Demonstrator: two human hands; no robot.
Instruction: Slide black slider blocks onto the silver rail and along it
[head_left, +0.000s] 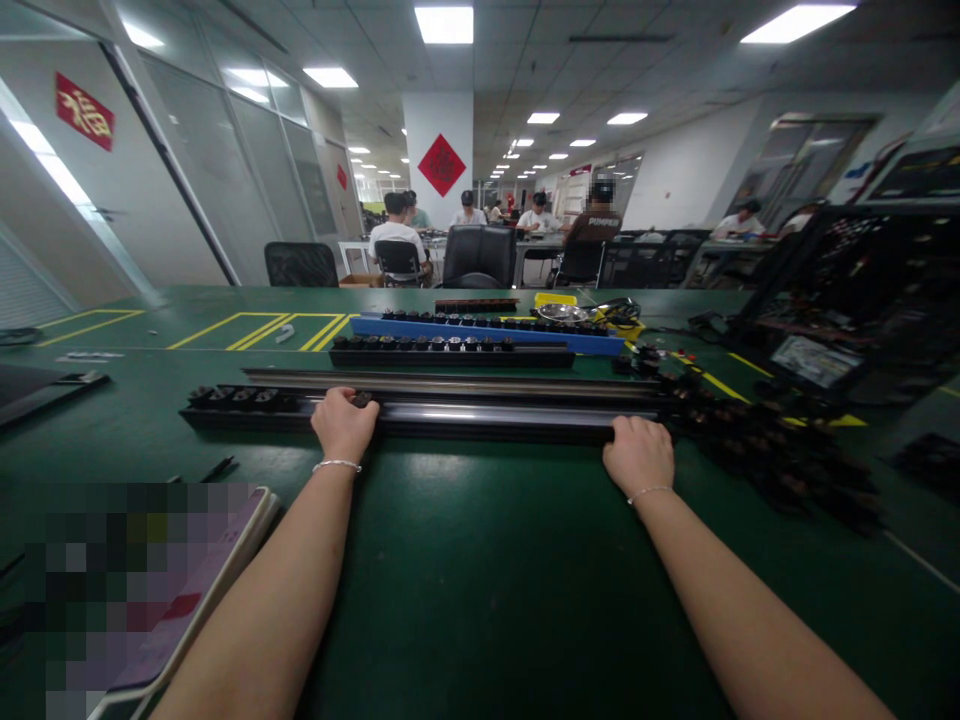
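Observation:
A long black rail (487, 413) with a shiny inner channel lies across the green table in front of me. Several small black round parts (238, 398) sit in a row in its left end. My left hand (343, 432) is closed over the rail to the right of that row, with a small black part (362, 399) at its thumb and fingers. At the right end of the rail, my right hand (640, 456) grips its near edge, the fingertips partly hidden. Directly behind lies a second long rail (450, 379).
Beyond are a filled black rail (450, 350) and a blue rail (480, 330). Loose black parts (780, 440) are heaped at the right, near a dark open-framed unit (832, 310). A phone-like device (217, 560) lies at the lower left. People sit at far tables.

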